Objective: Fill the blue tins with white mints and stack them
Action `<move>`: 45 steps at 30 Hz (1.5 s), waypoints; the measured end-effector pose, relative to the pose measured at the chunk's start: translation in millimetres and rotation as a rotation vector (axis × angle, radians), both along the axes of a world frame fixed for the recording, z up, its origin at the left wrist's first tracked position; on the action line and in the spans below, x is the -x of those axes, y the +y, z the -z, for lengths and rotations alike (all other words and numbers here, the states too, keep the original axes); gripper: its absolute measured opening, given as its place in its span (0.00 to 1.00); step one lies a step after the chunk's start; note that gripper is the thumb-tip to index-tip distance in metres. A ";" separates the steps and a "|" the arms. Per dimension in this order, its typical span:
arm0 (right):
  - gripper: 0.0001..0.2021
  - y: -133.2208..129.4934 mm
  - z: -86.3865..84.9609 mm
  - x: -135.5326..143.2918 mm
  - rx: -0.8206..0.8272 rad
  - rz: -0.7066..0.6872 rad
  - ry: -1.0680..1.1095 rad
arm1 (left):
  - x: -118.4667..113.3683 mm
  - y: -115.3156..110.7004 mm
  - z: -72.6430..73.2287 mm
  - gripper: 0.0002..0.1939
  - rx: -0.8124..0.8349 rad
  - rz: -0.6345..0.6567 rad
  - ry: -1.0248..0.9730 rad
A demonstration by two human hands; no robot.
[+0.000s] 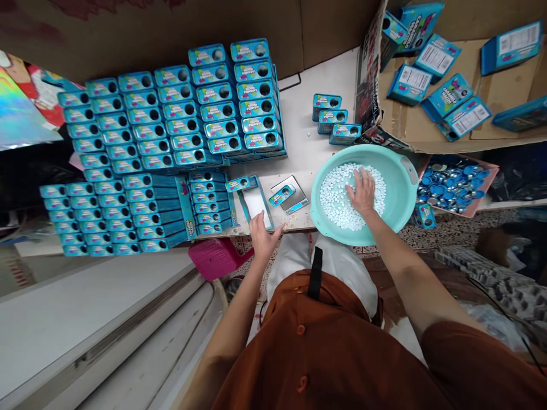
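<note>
Inside the aqua plastic basin [405, 191] lies a bed of small white pellets [342, 202], like candies or tablets. My right hand [362, 193] reaches in over the pellets with its fingers spread, touching them; whether any are under the palm is hidden. My left hand [264, 236] is at the table's front edge, thumb and fingers apart, fingertips at the near end of a blue-edged tray with a white inside [257, 206]. A blue tin [240, 184] rests at the tray's far end. Between tray and basin, another blue tin [281, 196] sits on a small digital scale [294, 192].
Stacked blue tins [179, 125] fill the table's left side. Three tins [332, 118] stand behind the basin. On the right are a cardboard box [410, 128] of loose tins and a pink container [487, 179] of round blue-and-silver caps. A magenta plastic basket [213, 257] is below the front edge.
</note>
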State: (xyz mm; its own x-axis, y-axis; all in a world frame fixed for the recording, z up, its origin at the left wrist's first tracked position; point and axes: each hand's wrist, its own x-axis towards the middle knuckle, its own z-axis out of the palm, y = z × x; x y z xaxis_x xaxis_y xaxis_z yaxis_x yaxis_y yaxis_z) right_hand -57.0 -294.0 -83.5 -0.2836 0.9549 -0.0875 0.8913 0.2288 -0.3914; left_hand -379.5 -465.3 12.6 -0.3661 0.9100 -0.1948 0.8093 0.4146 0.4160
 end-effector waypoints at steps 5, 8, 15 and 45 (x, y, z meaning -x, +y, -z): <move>0.32 3.8 0.8 17.3 0.042 -0.044 0.014 | -0.2 6.6 0.2 0.38 -0.020 0.006 -0.003; 0.31 -1.8 -2.4 31.2 0.074 -0.090 0.051 | -0.9 9.5 0.7 0.37 -0.029 0.009 -0.007; 0.21 -36.7 -2.7 59.7 0.151 -0.120 0.071 | -3.3 11.7 0.4 0.35 -0.047 0.027 -0.049; 0.16 -12.7 -122.9 187.0 0.901 1.055 1.937 | 43.7 7.9 -1.8 0.19 -0.205 0.161 -0.212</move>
